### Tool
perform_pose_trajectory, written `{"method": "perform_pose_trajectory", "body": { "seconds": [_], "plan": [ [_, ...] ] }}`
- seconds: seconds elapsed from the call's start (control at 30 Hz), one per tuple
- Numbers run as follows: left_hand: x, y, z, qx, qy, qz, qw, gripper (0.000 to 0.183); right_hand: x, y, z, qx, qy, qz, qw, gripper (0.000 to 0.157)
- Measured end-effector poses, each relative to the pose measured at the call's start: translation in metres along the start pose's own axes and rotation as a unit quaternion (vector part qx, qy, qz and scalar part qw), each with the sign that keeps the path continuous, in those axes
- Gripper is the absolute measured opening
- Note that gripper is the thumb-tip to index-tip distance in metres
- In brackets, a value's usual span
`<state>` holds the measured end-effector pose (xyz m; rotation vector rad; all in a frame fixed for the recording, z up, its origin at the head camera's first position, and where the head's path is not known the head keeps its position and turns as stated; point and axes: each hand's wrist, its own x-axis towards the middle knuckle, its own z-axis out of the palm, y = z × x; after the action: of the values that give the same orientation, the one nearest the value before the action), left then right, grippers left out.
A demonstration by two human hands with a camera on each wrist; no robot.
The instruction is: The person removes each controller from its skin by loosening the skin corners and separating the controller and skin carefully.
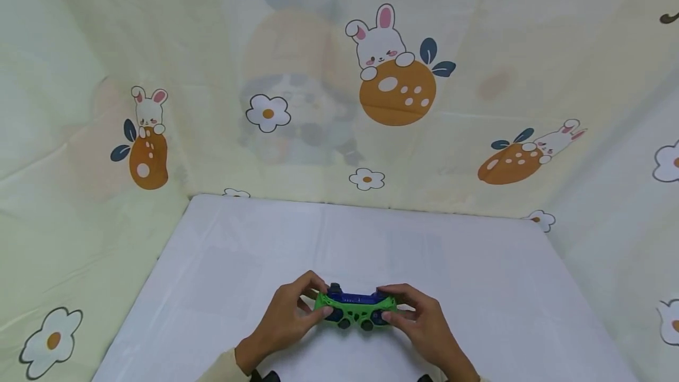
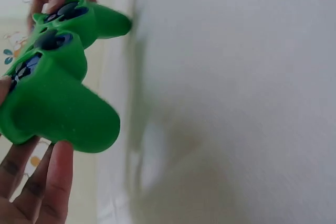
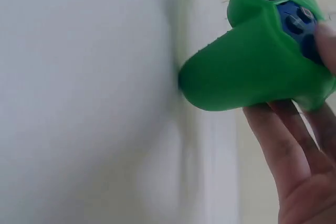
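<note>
A game controller (image 1: 356, 306) in a bright green cover, with dark blue parts showing, is held between both hands near the front of the table. My left hand (image 1: 290, 310) pinches its left end, thumb on the face by the buttons and fingers behind. At the opposite end my right hand (image 1: 420, 318) grips it the same way, thumb over the button side. The left wrist view shows the green grip (image 2: 65, 111) over the left fingers (image 2: 56, 182). In the right wrist view the other green grip (image 3: 247, 72) points away from the right fingers (image 3: 283, 150).
A white-covered table (image 1: 318, 240) spreads under the hands. Behind it hangs a pale curtain (image 1: 307, 181) printed with rabbits, oranges and flowers, and it also closes in the left and right sides. Beige sleeves (image 1: 225, 367) show at the wrists.
</note>
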<state>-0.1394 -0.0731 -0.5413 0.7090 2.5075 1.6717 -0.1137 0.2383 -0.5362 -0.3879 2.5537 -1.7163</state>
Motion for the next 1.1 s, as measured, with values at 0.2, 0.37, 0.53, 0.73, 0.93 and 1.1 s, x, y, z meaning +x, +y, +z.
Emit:
{"method": "perform_pose_trajectory", "body": {
  "seconds": [0.2, 0.37, 0.53, 0.73, 0.93, 1.1],
  "plan": [
    [0.005, -0.004, 0.001, -0.031, -0.009, -0.037, 0.9988, 0.025, 0.001, 0.001, 0.001, 0.073, 0.045, 0.055, 0.995, 0.038],
    [0.009, -0.01, 0.001, -0.049, -0.016, -0.056, 0.9971, 0.028, 0.003, 0.007, 0.001, 0.088, 0.043, 0.047, 0.994, 0.043],
    [0.009, -0.015, -0.001, -0.069, -0.033, -0.07, 0.9947, 0.049, 0.009, 0.013, 0.001, 0.079, 0.028, 0.045, 0.995, 0.04],
    [0.013, -0.018, -0.004, -0.062, -0.047, -0.058, 0.9953, 0.052, 0.014, 0.017, -0.006, 0.073, -0.019, 0.033, 0.997, 0.044],
    [0.018, -0.019, -0.006, -0.059, -0.055, -0.046, 0.9957, 0.046, 0.018, 0.017, -0.012, 0.05, -0.051, 0.014, 0.997, 0.053],
    [0.019, -0.019, -0.005, -0.062, -0.053, -0.058, 0.995, 0.043, 0.022, 0.02, -0.013, 0.052, -0.058, 0.01, 0.997, 0.054]
  ]
}}
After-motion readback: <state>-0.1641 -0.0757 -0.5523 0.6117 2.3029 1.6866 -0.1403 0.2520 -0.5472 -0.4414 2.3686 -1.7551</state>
